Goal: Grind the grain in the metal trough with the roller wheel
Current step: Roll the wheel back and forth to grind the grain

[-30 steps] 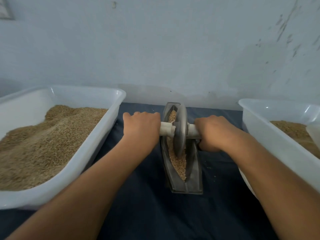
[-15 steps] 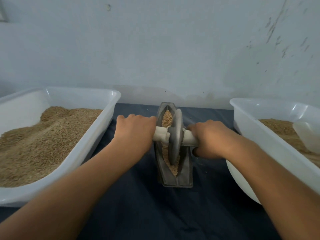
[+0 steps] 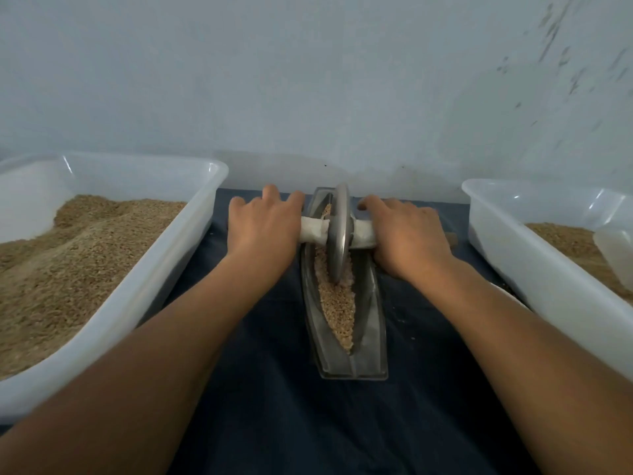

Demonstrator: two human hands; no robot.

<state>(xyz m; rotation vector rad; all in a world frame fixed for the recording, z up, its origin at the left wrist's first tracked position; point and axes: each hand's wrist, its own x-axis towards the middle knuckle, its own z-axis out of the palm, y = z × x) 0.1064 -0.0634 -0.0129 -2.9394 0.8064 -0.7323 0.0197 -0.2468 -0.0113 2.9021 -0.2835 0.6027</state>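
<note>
- The wheel (image 3: 339, 234) is stood in the far half of the trough (image 3: 370, 337), on the grain (image 3: 337, 303).
- Its axle is pressed by both hands, left (image 3: 263, 228) and right (image 3: 407, 234), fingers extended.

left hand (image 3: 262, 228): palm down, fingers extended | right hand (image 3: 407, 234): palm down, fingers extended | 2 forearms outstretched

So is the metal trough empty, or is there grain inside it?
Not empty: tan grain lies along the metal trough, under and in front of the roller wheel.
</note>
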